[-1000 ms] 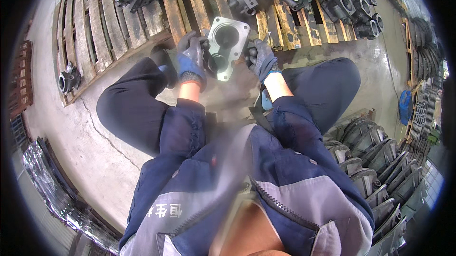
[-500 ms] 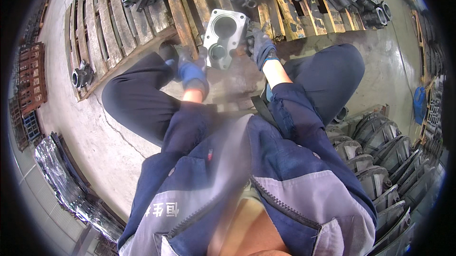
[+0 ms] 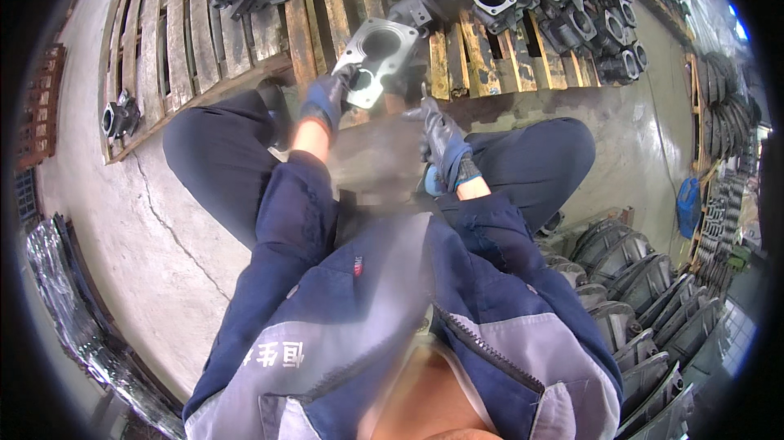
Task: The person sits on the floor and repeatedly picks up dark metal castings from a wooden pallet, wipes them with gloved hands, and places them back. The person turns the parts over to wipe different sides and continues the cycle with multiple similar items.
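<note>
A metal casting (image 3: 394, 38) with a bright machined flange, one large round bore and a smaller opening is tilted in front of me. My left hand (image 3: 327, 101), in a dark and blue glove, grips its lower left corner, thumb over the flange face. My right hand (image 3: 445, 142), gloved alike, is to the right of the casting and apart from it. Its fingers are partly curled, and a thin, stick-like thing (image 3: 424, 92) stands up from them, too small to name. My bent legs are on either side.
Wooden pallets (image 3: 175, 32) lie ahead; dark castings (image 3: 563, 7) are piled at their right. A small casting (image 3: 121, 117) sits on the left pallet corner. Stacked curved metal parts (image 3: 645, 301) stand at lower right, a film-wrapped stack (image 3: 77, 309) at lower left.
My right hand has come off the casting and moved toward me. My left hand has moved up onto its lower corner, and the casting has tilted. The whole view has shifted slightly.
</note>
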